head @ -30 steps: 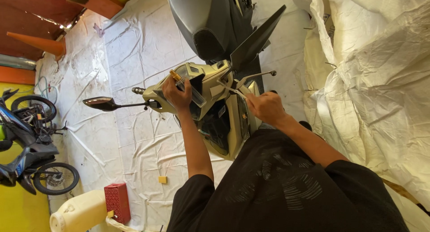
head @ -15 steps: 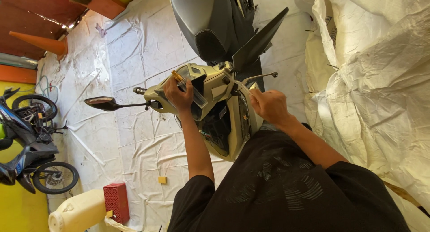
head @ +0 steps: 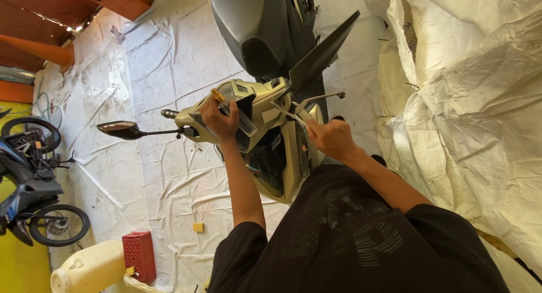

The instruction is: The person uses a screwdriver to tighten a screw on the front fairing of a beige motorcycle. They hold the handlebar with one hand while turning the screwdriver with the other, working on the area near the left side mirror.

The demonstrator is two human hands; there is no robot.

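A beige scooter (head: 282, 157) stands in front of me, its dark seat (head: 254, 27) pointing away. My left hand (head: 221, 120) is closed around a clear tube-like bottle with an orange tip (head: 236, 113), held over the handlebar cover near the instrument panel. My right hand (head: 332, 140) grips a slender pale tool (head: 289, 113) whose tip points at the front panel beside the right handlebar. A dark mirror (head: 118, 129) sticks out on a stalk to the left. A brake lever (head: 324, 96) juts out to the right.
White tarpaulin covers the floor (head: 169, 61), with bulky white sheeting (head: 468, 101) on the right. A blue motorbike (head: 31, 180) is parked far left. A white jerrycan (head: 90, 267), a red crate (head: 138, 256) and a small yellow sponge (head: 198, 227) lie lower left.
Both hands stay at the scooter's front panel. The tool in my right hand has shifted slightly, and its tip shows again.
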